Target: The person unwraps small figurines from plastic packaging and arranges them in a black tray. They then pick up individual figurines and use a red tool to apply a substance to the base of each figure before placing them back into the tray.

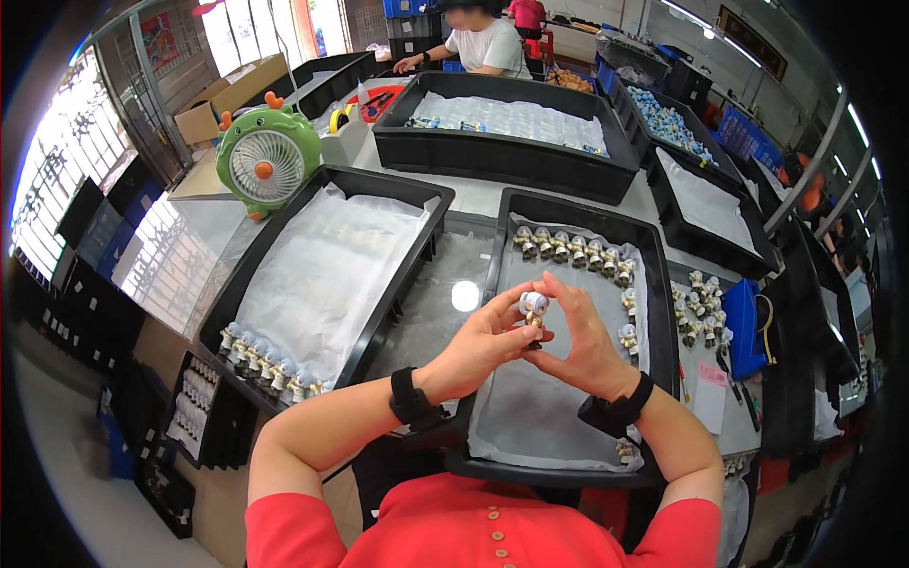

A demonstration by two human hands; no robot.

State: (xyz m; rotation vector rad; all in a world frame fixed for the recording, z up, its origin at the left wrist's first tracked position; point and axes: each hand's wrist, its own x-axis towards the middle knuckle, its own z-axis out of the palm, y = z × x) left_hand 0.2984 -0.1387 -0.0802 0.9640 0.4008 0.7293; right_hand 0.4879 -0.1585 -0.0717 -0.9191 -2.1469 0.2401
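Between my two hands, over the paper-lined black tray [670, 379] in front of me, is a small figurine [534, 308] with pale hair and a white and gold body. My left hand [483, 346] pinches it from the left with thumb and fingers. My right hand [584, 341] curves round its other side, fingertips at its head and thumb near its base. In that tray, a row of like figurines [578, 251] stands along the far side, with a few more down the right side. Dark bands sit on both my wrists.
To the left is a second lined tray [327, 260] with a row of figurines [270, 364] at its near end. A green fan [268, 161] stands behind it. More loose figurines [701, 308] and a blue box [745, 327] are at the right. Across the table a person [488, 47] sits.
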